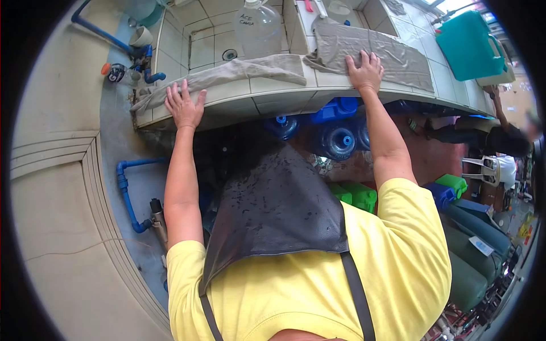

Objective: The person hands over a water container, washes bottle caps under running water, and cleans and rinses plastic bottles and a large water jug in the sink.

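Note:
My left hand (185, 108) rests with fingers spread at the left end of the tiled counter edge, on or beside a long grey cloth (250, 71) laid along the rim. Farther right, my right hand (365, 72) lies flat, fingers apart, on a wider grey cloth (398, 59) draped over the tiled ledge (321, 79). Neither hand grips anything. Behind the long cloth, a clear plastic jug (259, 31) with handwriting on it stands in the tiled basin (205, 45). A wet dark apron (284, 199) hangs over my front.
A teal jerrycan (467, 46) stands at the counter's right end. Blue water bottles (335, 141) and green containers (361, 196) sit below. Blue pipes (122, 182) run along the left wall. Another person (500, 136) is at far right, near large dark tanks (472, 256).

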